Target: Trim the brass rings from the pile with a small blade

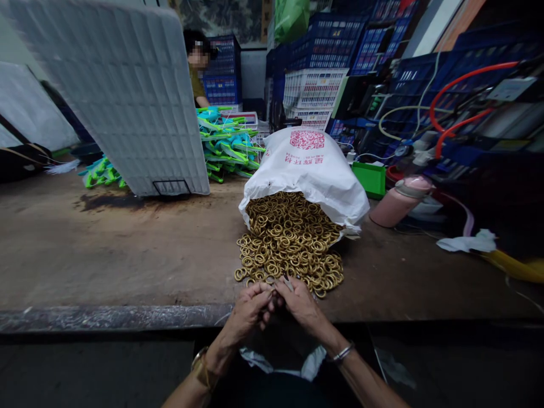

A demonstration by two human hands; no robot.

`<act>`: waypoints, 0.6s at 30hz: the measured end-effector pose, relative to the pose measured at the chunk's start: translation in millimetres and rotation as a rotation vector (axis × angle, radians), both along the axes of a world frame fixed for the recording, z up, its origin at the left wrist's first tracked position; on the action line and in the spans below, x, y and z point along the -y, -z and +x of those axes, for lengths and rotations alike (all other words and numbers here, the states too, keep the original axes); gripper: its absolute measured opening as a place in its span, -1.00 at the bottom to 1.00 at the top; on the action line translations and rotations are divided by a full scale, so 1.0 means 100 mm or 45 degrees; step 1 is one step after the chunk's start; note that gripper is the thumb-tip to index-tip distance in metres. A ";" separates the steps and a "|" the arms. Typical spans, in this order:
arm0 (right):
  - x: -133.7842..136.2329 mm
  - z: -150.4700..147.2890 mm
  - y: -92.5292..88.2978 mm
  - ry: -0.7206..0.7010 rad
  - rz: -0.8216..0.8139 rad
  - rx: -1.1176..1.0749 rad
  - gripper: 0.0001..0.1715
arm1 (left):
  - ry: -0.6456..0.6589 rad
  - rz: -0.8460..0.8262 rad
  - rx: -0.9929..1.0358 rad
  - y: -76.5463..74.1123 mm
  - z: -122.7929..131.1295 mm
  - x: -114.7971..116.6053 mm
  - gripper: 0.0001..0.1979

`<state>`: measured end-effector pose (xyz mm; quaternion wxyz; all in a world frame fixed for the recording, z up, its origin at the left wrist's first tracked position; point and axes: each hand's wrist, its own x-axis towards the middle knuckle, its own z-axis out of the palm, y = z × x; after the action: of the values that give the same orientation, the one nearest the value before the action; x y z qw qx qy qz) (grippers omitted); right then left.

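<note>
Many brass-coloured round rings spill from a white printed sack, heaped just beyond left hand and right hand, both curled in close pinches, anything held too hidden to tell.

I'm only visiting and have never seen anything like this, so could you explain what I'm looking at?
There's no robot here: these are a person's own bare hands, the left hand and the right hand, close together at the table's near edge. The single picture comes from a camera on that person's head, looking forward and down. A white sack lies with its mouth facing the hands, brass-coloured rings spilling out. Anything held between the fingertips is too small to identify.
</note>
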<state>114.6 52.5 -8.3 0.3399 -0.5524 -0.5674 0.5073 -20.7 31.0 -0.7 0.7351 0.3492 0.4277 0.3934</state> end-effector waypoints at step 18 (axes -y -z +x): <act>0.14 0.04 0.09 -0.261 0.464 0.988 -0.67 | -0.114 0.158 -0.240 -0.01 0.04 0.03 -0.71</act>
<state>118.6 38.0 -17.8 0.1413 -0.5739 -0.7852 0.1849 -16.8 28.2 0.4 0.6504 0.4099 0.4850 0.4168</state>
